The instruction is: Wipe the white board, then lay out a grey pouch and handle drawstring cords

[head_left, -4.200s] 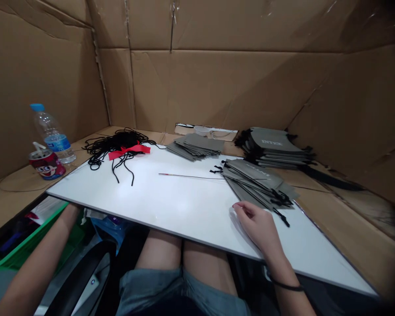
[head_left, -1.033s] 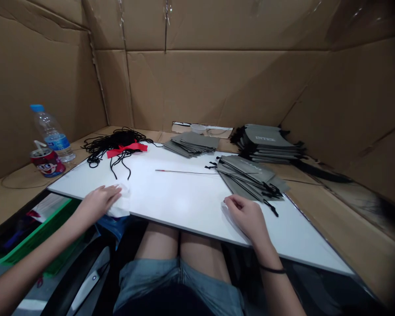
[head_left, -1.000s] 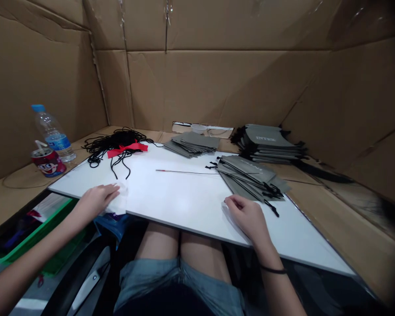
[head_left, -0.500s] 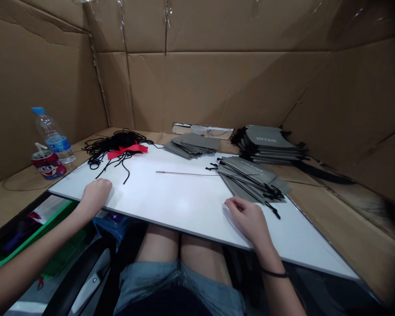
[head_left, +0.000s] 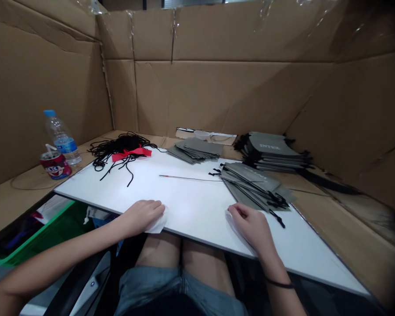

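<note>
The left hand (head_left: pixel 142 217) grips a white tissue (head_left: pixel 158 225) at the near edge of the table (head_left: pixel 194 206); whether the right hand's (head_left: pixel 253 226) curled fingers hold anything, I cannot tell. Far right, stacked grey pouches (head_left: pixel 273 150) read "INTEX".

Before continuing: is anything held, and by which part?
Left hand: white tissue, a loose part showing, the held part hidden under the hand. Right hand: nothing visible in its grip.
</note>
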Tool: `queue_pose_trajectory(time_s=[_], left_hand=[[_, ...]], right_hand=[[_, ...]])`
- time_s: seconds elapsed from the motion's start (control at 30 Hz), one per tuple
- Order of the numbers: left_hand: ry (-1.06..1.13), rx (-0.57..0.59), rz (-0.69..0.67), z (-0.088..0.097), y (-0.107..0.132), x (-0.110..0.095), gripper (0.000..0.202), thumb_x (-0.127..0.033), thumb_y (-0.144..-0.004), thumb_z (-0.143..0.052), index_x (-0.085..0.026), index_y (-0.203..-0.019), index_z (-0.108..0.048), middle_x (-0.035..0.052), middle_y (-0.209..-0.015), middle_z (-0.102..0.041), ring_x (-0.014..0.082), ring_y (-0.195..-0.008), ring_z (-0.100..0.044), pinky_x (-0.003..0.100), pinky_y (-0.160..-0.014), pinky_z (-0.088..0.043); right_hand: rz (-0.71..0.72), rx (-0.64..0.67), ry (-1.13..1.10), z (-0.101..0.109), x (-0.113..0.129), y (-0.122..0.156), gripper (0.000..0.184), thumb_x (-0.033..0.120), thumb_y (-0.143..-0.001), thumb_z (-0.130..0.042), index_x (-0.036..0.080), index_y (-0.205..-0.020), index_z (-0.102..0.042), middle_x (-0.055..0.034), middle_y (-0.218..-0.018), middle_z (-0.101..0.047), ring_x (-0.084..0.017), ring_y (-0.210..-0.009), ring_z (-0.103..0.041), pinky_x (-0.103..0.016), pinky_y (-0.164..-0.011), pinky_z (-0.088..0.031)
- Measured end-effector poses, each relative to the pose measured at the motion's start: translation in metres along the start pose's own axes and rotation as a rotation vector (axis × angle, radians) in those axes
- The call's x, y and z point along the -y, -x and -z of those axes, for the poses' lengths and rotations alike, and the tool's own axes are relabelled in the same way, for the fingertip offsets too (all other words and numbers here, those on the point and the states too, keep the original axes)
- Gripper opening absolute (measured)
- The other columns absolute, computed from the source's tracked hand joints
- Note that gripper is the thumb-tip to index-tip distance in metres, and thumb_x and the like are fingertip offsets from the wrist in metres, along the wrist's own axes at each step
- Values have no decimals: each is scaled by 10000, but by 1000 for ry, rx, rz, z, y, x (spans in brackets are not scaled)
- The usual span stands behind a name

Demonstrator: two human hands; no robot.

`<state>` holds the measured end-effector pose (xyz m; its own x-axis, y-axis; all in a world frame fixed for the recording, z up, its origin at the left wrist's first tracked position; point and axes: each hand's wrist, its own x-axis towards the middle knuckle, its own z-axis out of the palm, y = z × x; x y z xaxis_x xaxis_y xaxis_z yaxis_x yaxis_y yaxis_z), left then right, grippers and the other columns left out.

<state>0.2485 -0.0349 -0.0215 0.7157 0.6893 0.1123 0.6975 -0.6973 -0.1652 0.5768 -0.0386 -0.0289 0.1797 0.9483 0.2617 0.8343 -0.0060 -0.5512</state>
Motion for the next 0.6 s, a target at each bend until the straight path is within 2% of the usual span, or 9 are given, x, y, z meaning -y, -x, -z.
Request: queue_pose_trajectory(time_s=[0.1, 0.23, 0.3, 0.37, 0.47, 0.6], left_hand=[[-8, 56, 120, 4, 5, 8, 191, -188, -955, -326, -174, -932, -515, 70, -905, -606, 202, -821, -617, 293, -658, -469], [-112, 205, 400, 11, 15, 25, 268, -26, -861, -342, -132, -1027, -524, 123, -971, -614, 244, -835, -645, 323, -647, -493], [-167, 238, 547, 13, 18, 35, 336, 14, -828, -317, -102, -1066, -525, 158, -977, -613, 267, -830, -658, 345, -642, -505], [-187, 244, 626, 13, 18, 40, 353, 18, -827, -294, -83, -1070, -529, 179, -966, -614, 277, -822, -666, 358, -641, -514], [-142, 247, 554, 15, 13, 32, 333, 3, -839, -302, -93, -1062, -530, 175, -966, -617, 266, -837, -663, 361, -664, -525], [-54, 252, 335, 16, -3, -9, 273, -36, -867, -342, -114, -1054, -525, 157, -971, -606, 260, -848, -649, 355, -664, -533]], right_hand=[[9, -8, 0, 0, 0, 0, 361, 450, -773, -433, 196, -688, -675, -51, -633, -660, -187, -622, -568, -259, -579, -353], [17, -11, 4, 0, 0, 1, 362, 444, -773, -434, 193, -676, -677, -58, -634, -666, -185, -611, -567, -259, -567, -348], [15, -6, 8, 1, 0, 1, 363, 444, -778, -431, 195, -680, -676, -57, -633, -667, -187, -615, -569, -261, -569, -345], [18, -8, 12, 1, 0, 1, 364, 445, -781, -430, 196, -684, -678, -58, -634, -668, -190, -616, -570, -263, -565, -340], [27, -19, 16, 0, 0, 1, 360, 442, -783, -436, 200, -684, -684, -61, -640, -673, -190, -608, -571, -264, -553, -326], [28, -13, 28, -1, 0, 1, 358, 441, -790, -433, 205, -689, -683, -54, -635, -666, -186, -612, -567, -266, -560, -320]])
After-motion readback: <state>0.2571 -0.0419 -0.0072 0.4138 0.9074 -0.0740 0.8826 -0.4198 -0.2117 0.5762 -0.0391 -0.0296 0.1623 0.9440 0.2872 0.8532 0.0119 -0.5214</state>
